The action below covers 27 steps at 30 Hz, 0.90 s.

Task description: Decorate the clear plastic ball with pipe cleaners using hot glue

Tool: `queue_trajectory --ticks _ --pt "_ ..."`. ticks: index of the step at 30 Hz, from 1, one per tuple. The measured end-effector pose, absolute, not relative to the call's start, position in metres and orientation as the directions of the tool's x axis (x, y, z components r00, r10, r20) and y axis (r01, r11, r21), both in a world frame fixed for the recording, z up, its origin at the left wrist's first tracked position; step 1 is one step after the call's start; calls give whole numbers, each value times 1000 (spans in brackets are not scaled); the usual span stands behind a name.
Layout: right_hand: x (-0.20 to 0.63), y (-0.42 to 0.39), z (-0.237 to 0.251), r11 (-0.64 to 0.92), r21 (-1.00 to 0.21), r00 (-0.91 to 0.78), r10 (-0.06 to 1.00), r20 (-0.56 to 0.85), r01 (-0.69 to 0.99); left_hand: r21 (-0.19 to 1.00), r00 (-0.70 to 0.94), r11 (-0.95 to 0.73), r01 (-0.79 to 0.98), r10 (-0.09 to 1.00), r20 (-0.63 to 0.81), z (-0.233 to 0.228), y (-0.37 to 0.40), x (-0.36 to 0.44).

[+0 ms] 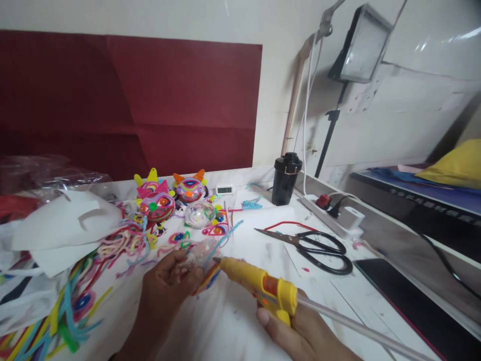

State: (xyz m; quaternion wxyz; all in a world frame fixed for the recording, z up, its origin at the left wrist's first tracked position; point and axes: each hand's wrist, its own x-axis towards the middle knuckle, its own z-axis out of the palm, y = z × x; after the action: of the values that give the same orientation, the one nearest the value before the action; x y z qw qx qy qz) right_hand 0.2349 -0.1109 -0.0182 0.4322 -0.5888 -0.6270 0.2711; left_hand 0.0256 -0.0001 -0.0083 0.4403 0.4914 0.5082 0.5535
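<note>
R hand [300, 333] grips the yellow glue gun [263, 291] w/ fingers shut round its handle. Its tip touches a clear ball [195, 258] w/ a colored coil on it, held tight in L hand [169, 286]. Black scissors [313, 246] lie just right of the gun; fuzzy wires [67, 301] are piled far left of it.

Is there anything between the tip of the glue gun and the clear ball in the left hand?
Nothing visible. The glue gun tip already sits at the clear ball, beside its pipe-cleaner piece, held by the left hand.
</note>
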Motion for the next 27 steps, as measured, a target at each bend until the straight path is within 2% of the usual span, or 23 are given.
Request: queue_trajectory --ticks 5,12,20,27 --pt "240 -109 -20 124 -872 63 983 174 473 995 -168 -98 -34 982 91 -18 3 26" --pt "237 -108 -19 159 -870 95 969 228 467 989 -112 -46 -142 993 30 -26 8 24" --pt "240 -104 -13 188 -857 -24 979 202 480 980 -79 -32 -195 997 17 -31 11 21" --pt "238 -102 -5 205 -878 -61 978 198 433 971 -88 -23 -238 996 2 -21 7 23"
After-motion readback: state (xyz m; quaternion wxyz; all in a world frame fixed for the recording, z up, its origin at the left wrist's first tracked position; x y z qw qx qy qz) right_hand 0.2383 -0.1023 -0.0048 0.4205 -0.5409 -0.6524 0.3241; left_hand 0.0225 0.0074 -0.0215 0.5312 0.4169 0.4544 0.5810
